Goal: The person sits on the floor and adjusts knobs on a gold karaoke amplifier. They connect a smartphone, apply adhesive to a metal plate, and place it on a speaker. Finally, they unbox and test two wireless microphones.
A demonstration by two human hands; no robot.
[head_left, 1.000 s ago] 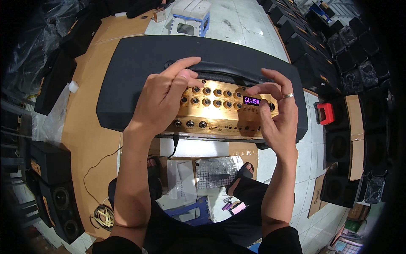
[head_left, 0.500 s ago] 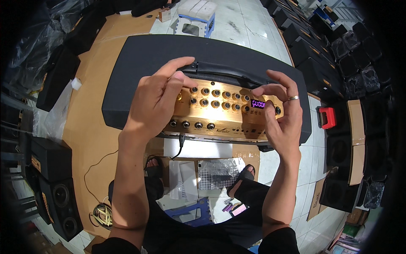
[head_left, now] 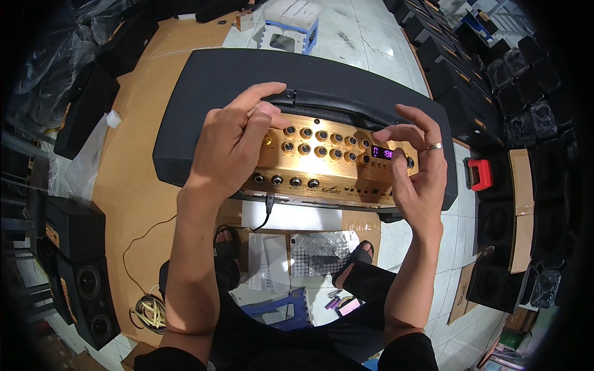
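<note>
The gold control panel [head_left: 294,166] lies along the near edge of the black speaker [head_left: 247,71], the left hand [head_left: 226,145] over its left end, fingers parted, the right hand [head_left: 422,176] curving spread fingers beside the lit display [head_left: 380,152], though whether either pinches anything cannot be told.
</note>
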